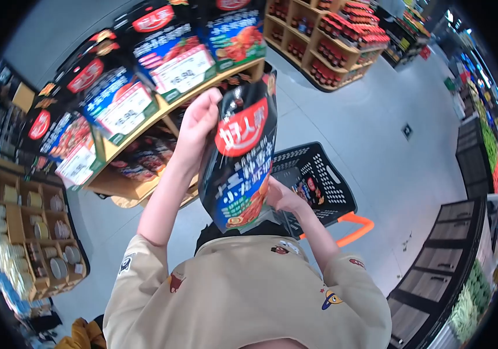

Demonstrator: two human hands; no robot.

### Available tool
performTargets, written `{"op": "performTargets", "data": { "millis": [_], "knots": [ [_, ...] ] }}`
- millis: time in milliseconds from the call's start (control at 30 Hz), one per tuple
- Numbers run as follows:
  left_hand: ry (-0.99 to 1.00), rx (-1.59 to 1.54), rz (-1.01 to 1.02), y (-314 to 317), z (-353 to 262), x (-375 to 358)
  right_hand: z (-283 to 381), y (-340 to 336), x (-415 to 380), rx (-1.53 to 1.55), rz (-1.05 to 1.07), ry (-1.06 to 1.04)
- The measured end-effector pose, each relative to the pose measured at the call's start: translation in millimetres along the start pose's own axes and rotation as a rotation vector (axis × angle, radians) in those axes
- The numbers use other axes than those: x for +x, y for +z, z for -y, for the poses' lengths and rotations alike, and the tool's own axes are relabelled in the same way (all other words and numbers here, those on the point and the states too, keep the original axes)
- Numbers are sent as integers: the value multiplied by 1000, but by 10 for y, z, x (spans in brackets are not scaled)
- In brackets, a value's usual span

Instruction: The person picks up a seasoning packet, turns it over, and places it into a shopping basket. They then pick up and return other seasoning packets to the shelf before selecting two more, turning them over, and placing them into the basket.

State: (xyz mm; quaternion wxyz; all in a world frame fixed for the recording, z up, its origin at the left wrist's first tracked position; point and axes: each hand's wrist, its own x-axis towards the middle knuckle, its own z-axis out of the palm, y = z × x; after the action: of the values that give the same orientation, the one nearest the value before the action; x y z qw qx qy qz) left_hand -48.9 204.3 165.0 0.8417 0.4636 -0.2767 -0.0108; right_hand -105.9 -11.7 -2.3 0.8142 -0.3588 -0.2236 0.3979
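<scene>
A large black seasoning pouch (242, 157) with a red logo, white lettering and a crayfish picture is upright in front of my chest, slightly blurred. My left hand (201, 119) is closed at its upper left edge, thumb and fingertips pressed together. My right hand (282, 195) grips its lower right side, with some fingers hidden behind the pouch. Just beyond my right hand stands a dark grey shopping basket (336, 189) with an orange handle (360, 224). A dark package with a red label (310, 189) lies inside it.
A wooden display shelf (127, 125) at the front left bears similar pouches with price cards. Behind it stands a shelf of red-lidded jars (339, 43). Crockery shelves (34, 215) are at left; dark cabinets (435, 262) line the right. Grey floor (388, 134) lies between.
</scene>
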Motion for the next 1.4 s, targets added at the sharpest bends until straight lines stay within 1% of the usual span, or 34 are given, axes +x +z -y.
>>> {"op": "performTargets", "data": {
  "millis": [33,67,100,133,200,267,300,333,400,433,467,533,600,700,833,900,933,1000,1067,1133,1167,1300,1367,1400],
  "knots": [
    [51,-32,-108,-153,-29,-39,-8,172,118,63,5,-64],
    [-28,241,-256,-342,-98,-129,-69,274,214,64,19,-47],
    [-100,352,-366,-468,-148,-242,-130,373,304,75,-34,-19],
    [-130,331,-410,-581,-208,-382,-186,448,406,80,-86,12],
    [-115,83,-387,-706,-348,-619,-336,688,567,158,-64,85],
    [-94,-33,-385,-838,-456,-863,-373,929,760,140,-160,51],
    [-86,-82,-386,-887,-503,-958,-442,1002,870,76,-86,-38],
    [-85,-114,-386,-940,-547,-1023,-529,1026,963,82,-77,-24],
    [-82,-167,-382,-1051,-616,-1117,-696,1054,1130,120,-89,-85],
    [-80,-203,-376,-1099,-630,-1137,-758,1076,1188,143,-135,-118],
    [-79,-233,-372,-1153,-648,-1144,-837,1140,1220,145,-138,-108],
    [-75,-299,-354,-1232,-668,-1142,-975,1222,1303,327,-193,-160],
    [-75,-351,-336,-1289,-695,-1134,-1076,1257,1343,333,-181,-132],
    [-88,-431,-309,-1349,-684,-1130,-1108,1471,1389,286,-128,-135],
    [-98,-524,-270,-1381,-668,-1110,-1153,1546,1406,247,-182,-107],
    [-106,-565,-260,-1407,-640,-1091,-1164,1572,1371,241,-204,-190],
    [-112,-589,-252,-1413,-626,-1078,-1170,1584,1361,240,-205,-190],
    [-115,-636,-234,-1422,-598,-1063,-1169,1601,1358,217,-338,-242],
    [-131,-682,-214,-1425,-577,-1038,-1121,1661,1344,219,-339,-270],
    [-138,-738,-199,-1422,-547,-1029,-1066,1740,1308,206,-481,-279],
    [-138,-758,-192,-1428,-555,-1035,-1067,1712,1274,216,-488,-276],
    [-153,-828,-205,-1435,-549,-1119,-1048,1681,1171,29,-528,-347],
    [-186,-824,-258,-1452,-545,-1204,-1032,1663,1144,-21,-582,-367],
    [-205,-802,-306,-1453,-567,-1281,-1028,1658,1148,-18,-576,-362]
  ]
}}
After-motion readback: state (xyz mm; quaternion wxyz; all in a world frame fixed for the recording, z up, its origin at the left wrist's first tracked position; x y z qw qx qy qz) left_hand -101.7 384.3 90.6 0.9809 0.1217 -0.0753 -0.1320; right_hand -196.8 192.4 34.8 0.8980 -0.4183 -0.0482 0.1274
